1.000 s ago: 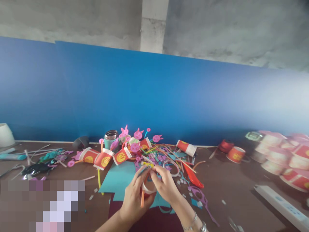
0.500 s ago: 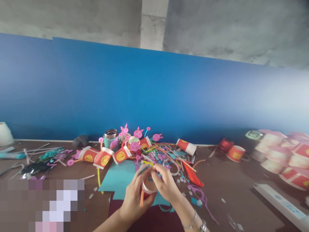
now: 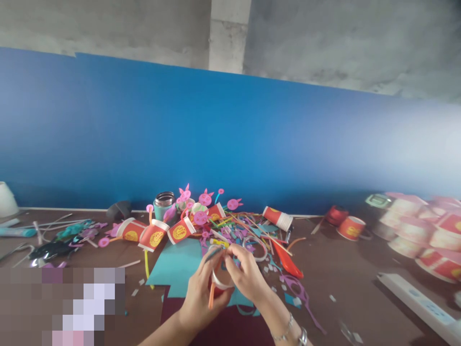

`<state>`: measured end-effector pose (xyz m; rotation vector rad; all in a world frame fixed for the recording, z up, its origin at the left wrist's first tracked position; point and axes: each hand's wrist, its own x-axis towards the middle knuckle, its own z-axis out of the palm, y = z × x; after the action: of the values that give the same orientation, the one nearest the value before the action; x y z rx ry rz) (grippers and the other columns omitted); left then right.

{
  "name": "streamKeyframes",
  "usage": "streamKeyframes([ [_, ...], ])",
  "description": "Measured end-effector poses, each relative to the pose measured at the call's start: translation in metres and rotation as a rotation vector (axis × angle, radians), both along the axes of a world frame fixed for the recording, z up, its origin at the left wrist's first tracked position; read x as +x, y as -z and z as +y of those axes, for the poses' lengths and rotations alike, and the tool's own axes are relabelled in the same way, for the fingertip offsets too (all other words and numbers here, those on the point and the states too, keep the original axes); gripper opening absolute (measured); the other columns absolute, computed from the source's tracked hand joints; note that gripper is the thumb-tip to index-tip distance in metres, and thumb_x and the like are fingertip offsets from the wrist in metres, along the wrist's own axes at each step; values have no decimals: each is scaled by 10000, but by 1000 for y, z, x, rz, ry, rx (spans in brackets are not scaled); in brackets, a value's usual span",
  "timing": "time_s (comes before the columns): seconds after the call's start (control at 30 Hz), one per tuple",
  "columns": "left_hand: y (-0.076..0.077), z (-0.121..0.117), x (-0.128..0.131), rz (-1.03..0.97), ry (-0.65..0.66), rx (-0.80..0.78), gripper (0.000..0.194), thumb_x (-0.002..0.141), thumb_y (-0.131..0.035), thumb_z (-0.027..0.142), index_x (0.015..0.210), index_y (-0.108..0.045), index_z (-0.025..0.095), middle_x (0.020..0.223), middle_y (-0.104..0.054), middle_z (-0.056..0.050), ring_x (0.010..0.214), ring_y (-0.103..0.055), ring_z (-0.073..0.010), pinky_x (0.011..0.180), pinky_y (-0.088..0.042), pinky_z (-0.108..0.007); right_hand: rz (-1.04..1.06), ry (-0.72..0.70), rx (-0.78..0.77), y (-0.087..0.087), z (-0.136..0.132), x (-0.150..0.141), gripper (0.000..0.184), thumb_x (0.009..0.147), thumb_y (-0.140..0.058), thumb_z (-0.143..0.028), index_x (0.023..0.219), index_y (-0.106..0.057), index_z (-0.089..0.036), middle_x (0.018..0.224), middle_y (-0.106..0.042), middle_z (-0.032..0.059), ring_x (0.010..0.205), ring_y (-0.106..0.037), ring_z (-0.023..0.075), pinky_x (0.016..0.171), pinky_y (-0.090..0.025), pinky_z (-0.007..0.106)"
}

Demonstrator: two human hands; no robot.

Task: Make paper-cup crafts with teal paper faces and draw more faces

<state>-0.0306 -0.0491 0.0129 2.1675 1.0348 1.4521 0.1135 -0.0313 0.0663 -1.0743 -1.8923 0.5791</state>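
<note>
- Red paper cup with white rim (image 3: 224, 278): between both hands, over teal paper sheets (image 3: 176, 262), mouth toward camera.
- Slim orange strip (image 3: 211, 296): against cup's near side.
- Left hand (image 3: 198, 290): curled around cup.
- Right hand (image 3: 248, 275): fingers bent at far rim; can't tell what's pinched.

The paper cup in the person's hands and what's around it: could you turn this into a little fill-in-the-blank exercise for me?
1. The straw at the held paper cup is ____.
2. The silvery bracelet is on the person's ____ wrist.
3. The tall partition behind the table is ____.

Missing words: orange; right; blue.
</note>
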Motion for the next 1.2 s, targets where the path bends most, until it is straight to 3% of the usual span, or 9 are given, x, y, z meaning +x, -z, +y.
streamKeyframes([
  [0.53,0,-1,-1,22,10,8,652,728,-595,147,1329,-358,228,1326,-477,-122,1238,-446,-282,1016,-394,-433,55,-44,-65,-1,0,3,187,850,-447,-180,707,-569,-177,701,-591,9,689,-548,149,649,-412,236],
  [0.73,0,0,-2,-35,43,-15,648,729,-602,164,1325,-357,223,1299,-498,-124,1213,-469,-283,993,-412,-440,170,-15,-118,-1,2,3,60,794,-540,-190,735,-528,-183,688,-544,-16,673,-509,135,645,-417,240],
  [1.0,5,1,-2,-54,48,14,650,724,-612,172,1323,-362,219,1283,-510,-119,1194,-485,-277,983,-419,-434,535,-148,-489,-3,3,1,228,753,-642,-326,910,-555,-186,667,-530,-35,626,-513,117,617,-435,237],
  [1.1,6,1,-2,-43,19,25,641,728,-612,178,1319,-369,204,1298,-499,-132,1213,-468,-283,997,-406,-443,603,-87,-498,-2,3,0,202,714,-674,-315,810,-551,-188,625,-532,-46,602,-506,110,594,-410,222],
  [1.2,6,1,-2,-30,-11,31,623,729,-606,174,1311,-384,191,1292,-503,-143,1209,-473,-286,993,-413,-443,487,-60,-473,0,3,-1,197,740,-639,-322,660,-579,-153,609,-568,-15,580,-491,107,570,-376,222],
])
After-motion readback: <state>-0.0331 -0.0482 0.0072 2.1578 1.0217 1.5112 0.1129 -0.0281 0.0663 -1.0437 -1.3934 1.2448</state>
